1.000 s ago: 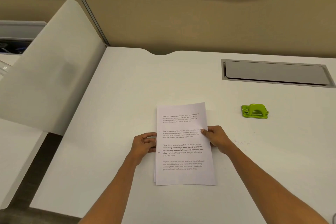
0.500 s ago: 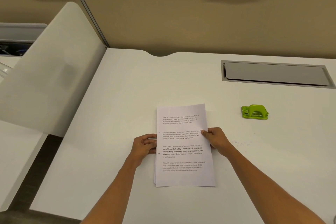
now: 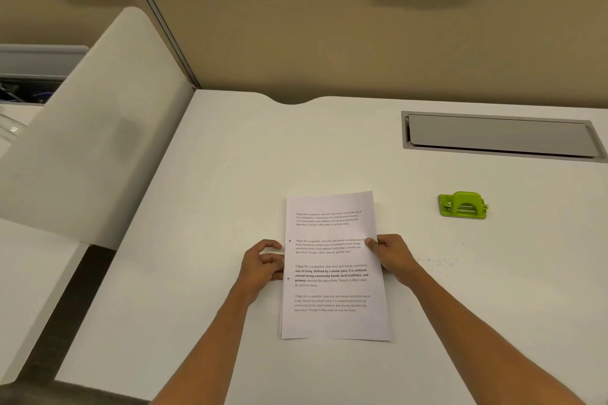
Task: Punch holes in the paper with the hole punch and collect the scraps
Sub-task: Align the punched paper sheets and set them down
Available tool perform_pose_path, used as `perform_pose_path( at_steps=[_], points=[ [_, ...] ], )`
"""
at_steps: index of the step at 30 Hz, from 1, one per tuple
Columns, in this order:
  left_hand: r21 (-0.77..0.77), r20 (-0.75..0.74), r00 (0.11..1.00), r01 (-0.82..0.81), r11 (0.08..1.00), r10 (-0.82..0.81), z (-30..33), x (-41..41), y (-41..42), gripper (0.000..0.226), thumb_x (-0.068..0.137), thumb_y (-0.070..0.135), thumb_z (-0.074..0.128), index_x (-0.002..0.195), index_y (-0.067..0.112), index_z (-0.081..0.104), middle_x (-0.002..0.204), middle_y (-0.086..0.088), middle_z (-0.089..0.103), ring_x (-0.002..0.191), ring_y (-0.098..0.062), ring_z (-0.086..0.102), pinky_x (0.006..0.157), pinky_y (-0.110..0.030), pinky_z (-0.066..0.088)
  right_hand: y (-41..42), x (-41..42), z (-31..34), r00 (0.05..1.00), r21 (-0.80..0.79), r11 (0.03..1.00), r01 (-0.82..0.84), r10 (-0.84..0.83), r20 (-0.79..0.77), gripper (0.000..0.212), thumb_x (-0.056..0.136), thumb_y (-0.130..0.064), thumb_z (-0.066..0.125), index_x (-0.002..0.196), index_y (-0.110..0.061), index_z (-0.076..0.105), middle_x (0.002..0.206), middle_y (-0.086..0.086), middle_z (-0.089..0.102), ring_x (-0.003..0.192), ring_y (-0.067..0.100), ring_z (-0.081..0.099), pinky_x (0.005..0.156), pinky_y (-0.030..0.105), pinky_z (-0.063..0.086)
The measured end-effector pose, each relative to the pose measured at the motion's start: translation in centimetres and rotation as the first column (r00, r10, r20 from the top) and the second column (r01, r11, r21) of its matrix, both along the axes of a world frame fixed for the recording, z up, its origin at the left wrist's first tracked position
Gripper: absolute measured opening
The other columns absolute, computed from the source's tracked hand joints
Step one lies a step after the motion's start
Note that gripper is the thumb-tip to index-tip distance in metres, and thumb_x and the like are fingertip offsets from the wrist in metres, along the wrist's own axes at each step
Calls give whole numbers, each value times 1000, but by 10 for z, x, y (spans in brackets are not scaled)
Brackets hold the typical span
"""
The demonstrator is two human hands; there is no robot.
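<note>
Nothing of note has shifted vs. the earlier frames: both hands stay at the sheet edges, punch untouched. Printed paper stack [image 3: 334, 266] lies flat on the white desk [image 3: 204, 214], lengthwise away from the person. Two punched holes are seen along its left margin, so punching is judged done for this stack. Left hand [image 3: 261, 265] is set against the left edge, fingers curled, tips touching the sheets, presumably to square the slightly fanned pile. Right hand [image 3: 391, 255] pinches the right edge, thumb on top, as a stop. Green hole punch [image 3: 463, 205] sits well apart, to the right. Faint specks, poss. scraps [image 3: 439, 261], lie beside the right hand; collection appears pending.
</note>
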State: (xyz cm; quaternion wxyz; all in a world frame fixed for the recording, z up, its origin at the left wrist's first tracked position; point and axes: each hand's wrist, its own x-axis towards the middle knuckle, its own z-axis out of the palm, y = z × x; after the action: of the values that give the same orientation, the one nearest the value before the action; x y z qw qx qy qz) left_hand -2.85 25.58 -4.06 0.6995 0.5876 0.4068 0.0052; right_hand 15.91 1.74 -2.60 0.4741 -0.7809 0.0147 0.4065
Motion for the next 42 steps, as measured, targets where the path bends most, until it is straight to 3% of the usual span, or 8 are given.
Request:
perform_pose_path(
  at_steps=[4,13,20,25,30,36,42],
  points=[
    [47,-22,1000,14,999,-13,2,2,-2,16,84,-18,60,87,-2,60,72,-15,72,69,-28,71,69,-42,63,1,1,1,1000,-4,1000,-9,9,9,29,98,-20,59,95,7,69,102,24,73,99,43,69,87,59,56],
    [43,-59,998,-7,999,9,1,1,-2,12,85,-16,61,92,-6,66,70,-13,71,69,-26,71,65,-36,62,1,-1,0,1000,-3,1000,8,-8,-6,26,97,-21,59,97,3,70,101,20,74,97,40,70,85,58,57],
    [35,-91,996,-1,999,4,0,3,-2,12,87,-14,61,94,-10,68,85,-24,74,72,-28,73,65,-34,62,0,-2,-1,1000,-5,1000,15,-15,5,26,97,-22,59,98,1,71,101,19,74,97,39,70,86,57,57],
    [-20,-103,995,-1,1000,-1,1,5,1,13,91,-4,58,95,-7,70,92,-24,75,81,-35,74,75,-41,63,-1,-1,0,1000,7,1000,10,-10,-3,27,97,-22,59,99,2,70,103,23,73,99,42,69,85,59,56],
    [-17,-71,997,-33,999,32,3,7,-2,11,87,5,72,88,-5,67,85,-20,76,75,-32,74,68,-41,63,-1,-1,-1,1000,23,1000,5,-5,-18,27,98,-23,59,101,1,70,103,21,73,99,41,70,85,60,56],
    [15,-40,998,-51,999,52,0,7,-4,10,85,0,73,84,-3,64,74,-15,75,67,-27,72,63,-39,62,-5,-2,0,1000,41,999,10,-9,-21,31,98,-24,59,103,5,68,105,28,71,100,44,68,86,59,56],
    [60,-35,998,-54,997,56,-1,6,-6,9,87,0,70,79,1,67,76,-16,75,66,-25,72,58,-34,60,-6,-3,1,1000,72,997,-2,3,-15,29,98,-24,59,103,3,69,103,26,72,99,42,70,84,56,58]
  ],
)
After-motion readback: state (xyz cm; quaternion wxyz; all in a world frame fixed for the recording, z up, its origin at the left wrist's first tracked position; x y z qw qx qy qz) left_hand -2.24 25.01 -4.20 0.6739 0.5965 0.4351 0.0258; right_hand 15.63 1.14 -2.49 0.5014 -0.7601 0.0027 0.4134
